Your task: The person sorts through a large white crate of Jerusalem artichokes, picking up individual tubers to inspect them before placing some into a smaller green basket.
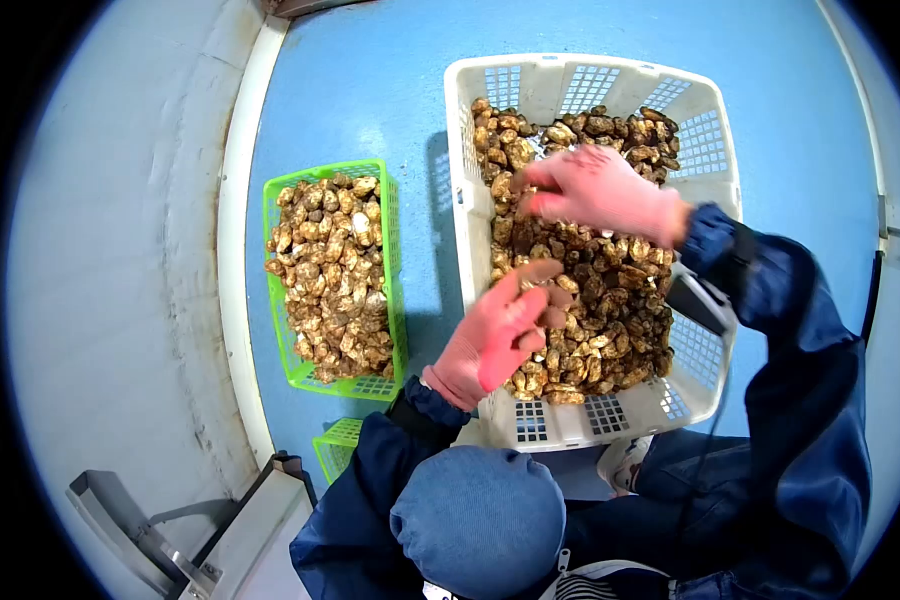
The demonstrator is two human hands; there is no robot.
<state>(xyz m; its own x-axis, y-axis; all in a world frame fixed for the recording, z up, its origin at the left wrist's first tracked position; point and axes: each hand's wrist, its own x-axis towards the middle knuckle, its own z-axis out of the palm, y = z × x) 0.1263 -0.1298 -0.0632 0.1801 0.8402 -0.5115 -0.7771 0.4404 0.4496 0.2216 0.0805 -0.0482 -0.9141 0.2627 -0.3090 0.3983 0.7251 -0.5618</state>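
My left hand [500,335], in a pink glove with dirty fingertips, is over the near left part of a large white crate [590,432]. Its fingers are spread over lumpy brown pieces [610,330] with pale patches, like small tubers. Farther up the crate, my right hand [605,190] in a matching glove reaches leftward above the same heap. Thumb and fingers stand apart and curved, slightly blurred, with nothing visible between them. A gap in the heap shows near its fingertips.
Left of the white crate, a green basket [397,300] full of the same brown pieces stands on the blue floor [420,110]. Below it, another green basket [336,447] is partly hidden by my sleeve. A pale wall [130,250] runs along the left.
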